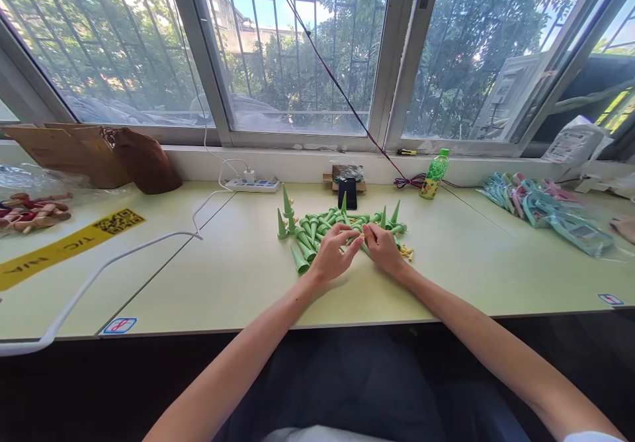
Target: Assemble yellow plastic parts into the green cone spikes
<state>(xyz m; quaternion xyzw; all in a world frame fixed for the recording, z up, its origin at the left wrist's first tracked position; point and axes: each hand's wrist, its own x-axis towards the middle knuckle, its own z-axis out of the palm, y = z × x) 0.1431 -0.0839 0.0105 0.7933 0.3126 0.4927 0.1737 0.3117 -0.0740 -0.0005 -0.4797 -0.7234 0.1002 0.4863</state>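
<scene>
My left hand [336, 251] and my right hand [383, 247] meet in front of a pile of green plastic cone-shaped spikes [313, 225]. Both pinch at a small yellow piece [362, 235] between their fingertips, mostly covered by the fingers. Its exact kind is too small to make out. Several spikes stand upright, like the green spike [286, 202] at the pile's left; others lie on their sides. More small yellow pieces [407, 253] lie on the table beside my right hand.
A phone [348, 194] leans against a small box behind the pile. A green-capped bottle [435, 175] and bagged pastel items [540, 204] are to the right. Leftward are a power strip [252, 184], a white cable [119, 251], a brown bag [146, 161] and a cardboard box [67, 154].
</scene>
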